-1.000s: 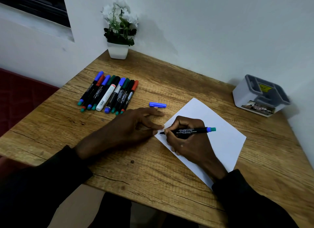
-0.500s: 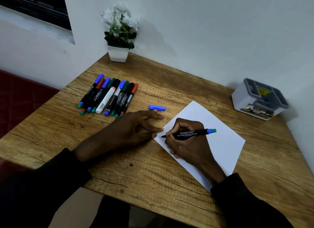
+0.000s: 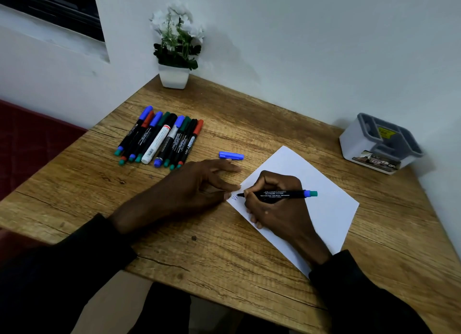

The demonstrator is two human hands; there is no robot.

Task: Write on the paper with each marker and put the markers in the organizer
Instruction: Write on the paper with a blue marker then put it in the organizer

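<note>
Head view: my right hand [image 3: 277,204] pinches the black marker [image 3: 279,194], its tip on the paper [image 3: 324,184] near the left corner. My left hand [image 3: 197,186] lies spread, fingertips pressing the paper's edge. The organizer [image 3: 379,144] sits well apart at the table's [image 3: 224,246] far right.

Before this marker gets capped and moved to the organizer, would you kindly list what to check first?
1. Writing on paper: blue strokes at the tip, ok.
2. Right hand grips blue marker: ok.
3. Blue cap lies loose on table beside left hand: ok.
4. Left hand's fingertips steady the paper's corner: ok.
5. Organizer upright, top open: ok.
6. Ink dry: cannot tell.
</note>
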